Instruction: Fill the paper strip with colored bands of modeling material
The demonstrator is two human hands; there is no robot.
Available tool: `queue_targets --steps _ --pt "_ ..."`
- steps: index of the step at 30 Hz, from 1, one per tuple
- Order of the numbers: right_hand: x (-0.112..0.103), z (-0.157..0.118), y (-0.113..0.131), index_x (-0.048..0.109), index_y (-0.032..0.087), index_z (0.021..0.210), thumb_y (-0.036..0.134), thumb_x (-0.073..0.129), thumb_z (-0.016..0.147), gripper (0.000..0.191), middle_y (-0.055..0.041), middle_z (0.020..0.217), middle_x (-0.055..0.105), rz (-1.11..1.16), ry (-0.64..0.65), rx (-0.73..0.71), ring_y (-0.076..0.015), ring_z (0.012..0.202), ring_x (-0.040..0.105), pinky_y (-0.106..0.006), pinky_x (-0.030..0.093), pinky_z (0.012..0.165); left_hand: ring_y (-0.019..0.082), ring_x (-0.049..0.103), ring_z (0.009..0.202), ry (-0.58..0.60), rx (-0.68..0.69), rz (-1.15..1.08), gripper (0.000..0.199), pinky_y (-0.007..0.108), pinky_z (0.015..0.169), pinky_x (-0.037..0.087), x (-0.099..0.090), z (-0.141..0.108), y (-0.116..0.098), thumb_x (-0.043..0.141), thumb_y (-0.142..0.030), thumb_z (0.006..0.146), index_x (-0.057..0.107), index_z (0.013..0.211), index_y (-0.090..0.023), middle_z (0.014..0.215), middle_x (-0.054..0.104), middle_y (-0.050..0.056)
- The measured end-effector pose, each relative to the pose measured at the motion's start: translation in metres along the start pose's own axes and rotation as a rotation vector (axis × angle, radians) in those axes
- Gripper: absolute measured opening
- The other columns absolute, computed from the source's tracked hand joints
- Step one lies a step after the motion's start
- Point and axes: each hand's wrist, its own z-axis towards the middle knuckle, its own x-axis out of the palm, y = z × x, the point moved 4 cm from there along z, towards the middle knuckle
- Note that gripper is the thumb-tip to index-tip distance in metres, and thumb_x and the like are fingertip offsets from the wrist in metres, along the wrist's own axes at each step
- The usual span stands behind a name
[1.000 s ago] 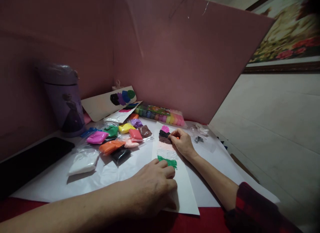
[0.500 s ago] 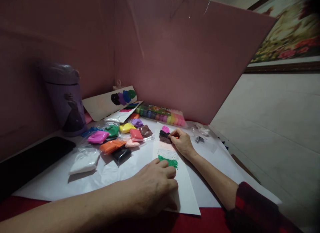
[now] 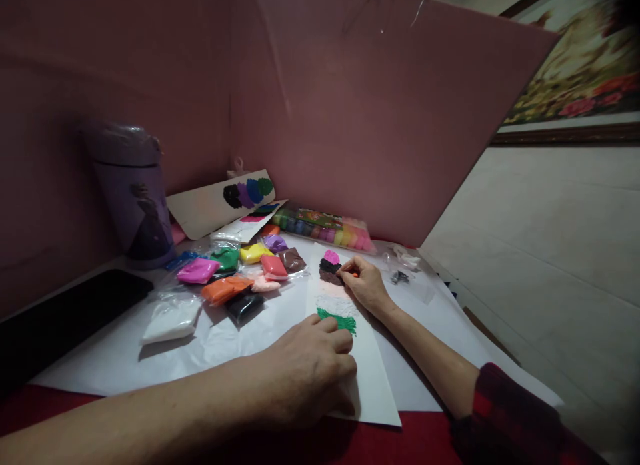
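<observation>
A long white card (image 3: pixel 375 385) lies on white paper, bearing bands of clay: pink (image 3: pixel 331 256), black (image 3: pixel 329 266), brown, pale peach, white and green (image 3: pixel 345 323). My left hand (image 3: pixel 315 365) rests on the lower part of the card with its fingers curled under; whether anything is beneath them is hidden. My right hand (image 3: pixel 363 282) is at the right edge of the black and brown bands, thumb and finger pinched together. A small orange bit shows by its fingers, but what the pinch holds is too small to name.
Several bagged clay packs (image 3: pixel 227 290) lie left of the card. Behind are a bag of colored clay (image 3: pixel 325 230) and painted cards (image 3: pixel 200 208). A purple tumbler (image 3: pixel 137 205) and a black flat object (image 3: pixel 75 312) stand and lie at left. Scraps (image 3: pixel 400 276) lie right.
</observation>
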Motion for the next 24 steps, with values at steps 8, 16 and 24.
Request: queue_targets --steps 8,16,24 --pt "-0.0002 -0.0018 -0.0020 0.058 0.019 0.067 0.019 0.054 0.071 0.006 0.0000 0.063 0.064 0.025 0.020 0.005 -0.0147 0.058 0.056 -0.025 0.042 0.056 0.019 0.050 0.081 0.043 -0.019 -0.003 0.021 0.032 0.069 0.036 -0.0011 0.0009 -0.0007 0.060 -0.038 0.080 0.062 0.077 -0.017 0.083 0.059 0.004" --pt "-0.0011 -0.0049 0.0017 0.060 0.019 0.067 0.019 0.055 0.071 0.006 0.0003 0.062 0.063 0.028 0.029 0.013 -0.0148 0.058 0.056 -0.025 0.042 0.055 0.019 0.049 0.080 0.024 -0.016 -0.024 0.022 0.031 0.068 0.036 -0.0006 0.0019 0.0003 0.061 -0.038 0.079 0.063 0.077 -0.016 0.082 0.060 0.004" --pt "-0.0022 -0.0077 0.0047 0.060 0.019 0.067 0.019 0.055 0.070 0.005 0.0008 0.061 0.062 0.029 0.041 0.011 -0.0140 0.055 0.054 -0.025 0.040 0.053 0.019 0.050 0.080 0.013 -0.012 -0.013 0.023 0.032 0.068 0.035 0.0015 0.0015 0.0012 0.064 -0.039 0.077 0.064 0.078 -0.017 0.081 0.060 0.004"
